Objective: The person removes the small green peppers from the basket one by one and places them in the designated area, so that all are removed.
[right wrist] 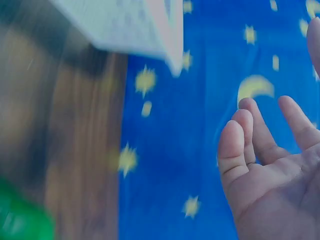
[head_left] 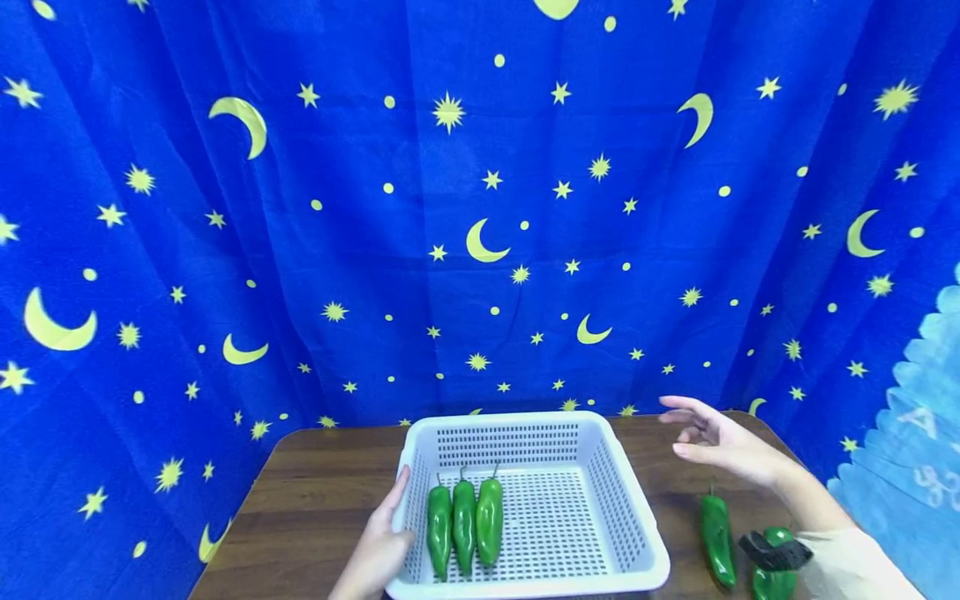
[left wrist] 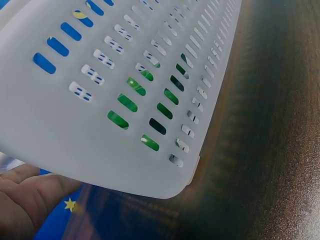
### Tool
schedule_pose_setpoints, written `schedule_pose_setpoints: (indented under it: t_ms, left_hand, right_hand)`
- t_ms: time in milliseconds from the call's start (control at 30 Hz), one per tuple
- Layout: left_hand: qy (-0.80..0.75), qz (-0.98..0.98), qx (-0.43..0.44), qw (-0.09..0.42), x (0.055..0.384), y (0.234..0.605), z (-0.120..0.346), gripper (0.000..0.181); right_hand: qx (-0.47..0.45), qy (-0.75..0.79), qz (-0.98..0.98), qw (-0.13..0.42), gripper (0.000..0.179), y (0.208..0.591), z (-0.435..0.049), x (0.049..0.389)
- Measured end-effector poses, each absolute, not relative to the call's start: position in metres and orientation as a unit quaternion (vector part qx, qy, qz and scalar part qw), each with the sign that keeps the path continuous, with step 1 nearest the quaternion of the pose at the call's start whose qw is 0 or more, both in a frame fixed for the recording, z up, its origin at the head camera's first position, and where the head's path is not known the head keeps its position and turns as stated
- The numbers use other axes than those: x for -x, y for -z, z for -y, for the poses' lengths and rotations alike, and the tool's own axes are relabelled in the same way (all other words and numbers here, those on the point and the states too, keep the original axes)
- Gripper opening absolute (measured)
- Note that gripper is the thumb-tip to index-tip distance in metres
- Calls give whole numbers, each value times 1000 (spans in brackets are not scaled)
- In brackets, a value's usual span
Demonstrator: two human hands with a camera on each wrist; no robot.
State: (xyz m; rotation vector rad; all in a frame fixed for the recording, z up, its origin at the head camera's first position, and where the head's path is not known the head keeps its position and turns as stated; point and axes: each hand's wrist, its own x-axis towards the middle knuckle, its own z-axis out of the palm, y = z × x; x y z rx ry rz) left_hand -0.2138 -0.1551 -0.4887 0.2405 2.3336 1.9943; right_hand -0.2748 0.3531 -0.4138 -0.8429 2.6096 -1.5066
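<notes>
Three green peppers point(head_left: 464, 527) lie side by side in the left part of a white plastic basket point(head_left: 626, 467) with slotted walls. My left hand point(head_left: 378, 546) holds the basket's left rim, its thumb over the edge and one finger stretched along the side. In the left wrist view, the basket's outer wall point(left wrist: 60, 125) fills much of the picture, with green showing through its slots. My right hand point(head_left: 705, 433) hangs in the air to the right of the basket, fingers spread and loosely bent, holding nothing. Below it, another green pepper point(head_left: 717, 540) lies on the table.
One more green pepper point(head_left: 772, 583) sits near the right wrist, partly hidden by a black strap point(head_left: 776, 552). The brown wooden table point(head_left: 322, 492) backs onto a blue curtain point(head_left: 360, 250) with yellow moons and stars. Light blue cloth point(head_left: 915, 467) hangs at the right.
</notes>
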Motion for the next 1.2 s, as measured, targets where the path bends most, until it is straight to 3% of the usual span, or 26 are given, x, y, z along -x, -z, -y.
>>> schedule_pose_setpoints:
  t_ms: [233, 433, 1200]
  left_hand:
    - [-652, -754, -76, 31, 214, 488, 155, 97]
    - [-653, -753, -75, 24, 213, 487, 155, 98]
    - [-656, -751, -68, 26, 215, 489, 154, 98]
  right_hand:
    - [298, 495, -810, 96, 66, 391, -274, 292]
    - [318, 491, -801, 128, 64, 385, -225, 305]
    - [258, 438, -825, 247, 72, 443, -145, 323]
